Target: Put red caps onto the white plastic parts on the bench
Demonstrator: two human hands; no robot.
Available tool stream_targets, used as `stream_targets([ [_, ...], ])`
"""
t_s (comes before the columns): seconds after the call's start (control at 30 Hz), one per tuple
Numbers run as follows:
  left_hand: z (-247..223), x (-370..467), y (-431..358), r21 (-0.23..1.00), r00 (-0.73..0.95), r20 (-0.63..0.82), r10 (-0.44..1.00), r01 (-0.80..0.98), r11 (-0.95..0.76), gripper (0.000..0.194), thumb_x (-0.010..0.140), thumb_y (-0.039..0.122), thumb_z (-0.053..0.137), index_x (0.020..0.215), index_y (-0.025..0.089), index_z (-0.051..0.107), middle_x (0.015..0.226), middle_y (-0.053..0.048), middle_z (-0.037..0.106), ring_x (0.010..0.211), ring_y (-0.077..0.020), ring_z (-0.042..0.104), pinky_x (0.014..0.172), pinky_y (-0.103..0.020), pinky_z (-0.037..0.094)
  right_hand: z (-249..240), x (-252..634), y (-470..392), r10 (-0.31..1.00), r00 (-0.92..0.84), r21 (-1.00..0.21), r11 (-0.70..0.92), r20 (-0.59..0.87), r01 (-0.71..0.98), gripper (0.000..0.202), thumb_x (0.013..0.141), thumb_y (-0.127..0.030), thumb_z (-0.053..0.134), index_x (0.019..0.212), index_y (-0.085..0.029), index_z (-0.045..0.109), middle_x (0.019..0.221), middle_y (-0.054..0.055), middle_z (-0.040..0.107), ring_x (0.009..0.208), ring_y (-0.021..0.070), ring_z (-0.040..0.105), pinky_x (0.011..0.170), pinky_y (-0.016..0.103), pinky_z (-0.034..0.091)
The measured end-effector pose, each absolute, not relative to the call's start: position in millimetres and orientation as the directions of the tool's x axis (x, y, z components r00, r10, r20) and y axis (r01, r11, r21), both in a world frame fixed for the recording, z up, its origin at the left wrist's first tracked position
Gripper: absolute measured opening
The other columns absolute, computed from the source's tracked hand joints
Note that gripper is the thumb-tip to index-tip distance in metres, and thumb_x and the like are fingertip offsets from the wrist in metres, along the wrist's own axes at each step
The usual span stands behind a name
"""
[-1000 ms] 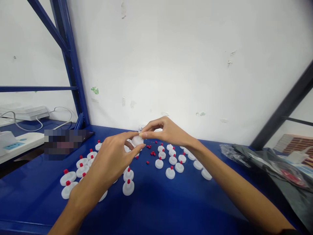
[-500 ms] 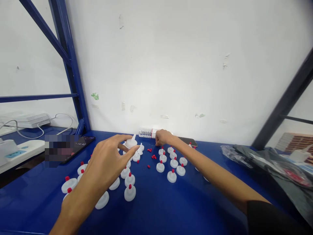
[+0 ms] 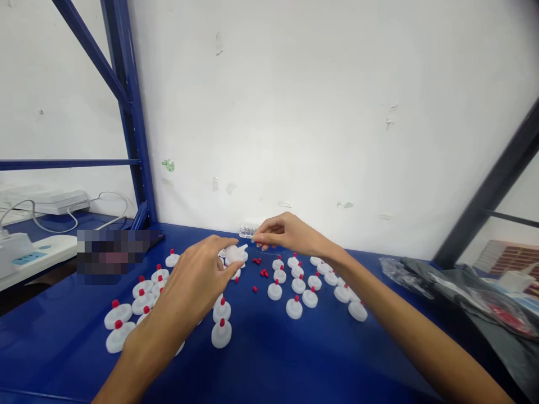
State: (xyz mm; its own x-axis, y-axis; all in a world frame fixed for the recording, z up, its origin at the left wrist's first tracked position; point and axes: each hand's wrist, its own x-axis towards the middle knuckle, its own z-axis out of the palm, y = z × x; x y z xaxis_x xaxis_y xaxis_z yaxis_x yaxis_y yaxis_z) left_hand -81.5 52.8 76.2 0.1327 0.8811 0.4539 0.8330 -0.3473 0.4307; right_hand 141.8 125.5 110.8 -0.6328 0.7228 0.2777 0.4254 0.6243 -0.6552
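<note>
My left hand (image 3: 191, 275) pinches a white plastic nozzle cap (image 3: 234, 255) between thumb and fingers, its bare spout tilted up to the right. Just right of that spout, my right hand (image 3: 286, 233) holds a small red tip cap (image 3: 258, 243) in its fingertips; the two pieces are apart. Several loose red tip caps (image 3: 264, 273) lie on the blue table below my hands. White nozzle caps with red tips stand in groups on the left (image 3: 118, 316) and on the right (image 3: 293, 308). My left hand and forearm hide some of the left group.
A clear plastic bottle (image 3: 247, 230) lies against the white wall, partly behind my right hand. On the left are a white power strip (image 3: 50, 251) with cables and a partly blurred-out dark phone (image 3: 155, 240). Grey and clear plastic bags (image 3: 458, 292) lie at the right edge.
My right hand has come up from the table and moved left toward the nozzle cap, with a red tip cap now showing in its fingers. The nozzle cap has tilted to the right.
</note>
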Motion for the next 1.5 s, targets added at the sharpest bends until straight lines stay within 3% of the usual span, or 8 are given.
stream_targets([
  [0.33,75,-75,50,0.43,0.157,0.504,0.849,0.807,-0.405,0.042,0.09,0.04,0.064,0.125,0.02,0.073,0.097,-0.006,0.075,0.069,-0.0211,0.067,0.071,-0.035,0.049,113,131,107,0.704,-0.639,-0.775,0.576,0.31,0.258,0.029,0.089,-0.046,0.074,0.092,-0.018,0.079,0.077,0.003,0.074,0.072,0.0138,0.068,0.066,0.024,0.052],
  [0.53,72,-70,49,0.432,0.191,0.531,0.825,0.777,-0.458,0.031,0.096,0.049,0.058,0.11,0.029,0.077,0.094,-0.001,0.075,0.072,-0.0206,0.068,0.069,-0.035,0.046,109,130,109,0.638,-0.744,-0.887,0.441,0.202,0.138,0.035,0.096,-0.049,0.065,0.101,-0.017,0.076,0.085,0.005,0.075,0.077,0.013,0.071,0.07,0.025,0.054],
  [0.7,73,-69,45,0.535,0.1,0.529,0.843,0.731,-0.423,0.066,0.087,0.062,0.066,0.138,0.022,0.063,0.101,-0.004,0.079,0.078,-0.0236,0.072,0.077,-0.037,0.052,106,138,125,0.641,-0.743,-0.921,0.379,0.193,0.088,0.038,0.096,-0.053,0.064,0.1,-0.017,0.074,0.088,0.005,0.075,0.076,0.0113,0.07,0.074,0.024,0.054],
  [0.77,76,-70,42,0.544,0.052,0.573,0.818,0.722,-0.428,0.073,0.086,0.064,0.066,0.143,0.02,0.059,0.109,-0.006,0.079,0.078,-0.0235,0.073,0.08,-0.038,0.054,103,150,138,0.707,-0.676,-0.873,0.446,0.21,0.196,0.039,0.099,-0.054,0.059,0.102,-0.018,0.073,0.092,0.006,0.076,0.077,0.0121,0.07,0.075,0.024,0.054],
  [0.93,85,-79,38,0.552,-0.024,0.624,0.781,0.721,-0.419,0.049,0.095,0.052,0.055,0.134,0.024,0.065,0.108,-0.004,0.079,0.065,-0.0194,0.072,0.07,-0.036,0.056,80,184,175,0.881,-0.365,-0.52,0.473,0.302,0.711,0.035,0.104,-0.037,0.047,0.092,-0.015,0.072,0.085,0.008,0.076,0.076,0.017,0.069,0.074,0.028,0.051],
  [1.1,90,-90,41,0.531,-0.05,0.635,0.771,0.753,-0.388,0.043,0.093,0.049,0.056,0.127,0.025,0.069,0.098,-0.003,0.08,0.066,-0.0209,0.073,0.073,-0.037,0.058,50,203,200,0.898,-0.42,-0.44,0.431,0.127,0.788,0.032,0.101,-0.029,0.049,0.085,-0.016,0.074,0.078,0.005,0.078,0.071,0.018,0.07,0.07,0.027,0.049],
  [1.23,93,-92,38,0.519,-0.07,0.658,0.75,0.763,-0.385,0.039,0.093,0.048,0.056,0.121,0.027,0.073,0.097,-0.002,0.08,0.07,-0.021,0.074,0.074,-0.035,0.058,40,206,207,0.886,-0.463,-0.378,0.436,0.022,0.816,0.028,0.101,-0.028,0.05,0.094,-0.017,0.075,0.078,0.003,0.079,0.074,0.0171,0.073,0.07,0.024,0.051],
  [1.5,99,-89,29,0.536,-0.096,0.678,0.729,0.743,-0.401,0.034,0.092,0.046,0.057,0.114,0.028,0.076,0.096,-0.002,0.081,0.072,-0.0202,0.075,0.064,-0.028,0.057,43,192,197,0.909,-0.397,-0.068,0.407,0.126,0.911,0.019,0.097,-0.024,0.057,0.102,-0.018,0.075,0.091,0.009,0.079,0.088,0.0241,0.073,0.074,0.029,0.047],
])
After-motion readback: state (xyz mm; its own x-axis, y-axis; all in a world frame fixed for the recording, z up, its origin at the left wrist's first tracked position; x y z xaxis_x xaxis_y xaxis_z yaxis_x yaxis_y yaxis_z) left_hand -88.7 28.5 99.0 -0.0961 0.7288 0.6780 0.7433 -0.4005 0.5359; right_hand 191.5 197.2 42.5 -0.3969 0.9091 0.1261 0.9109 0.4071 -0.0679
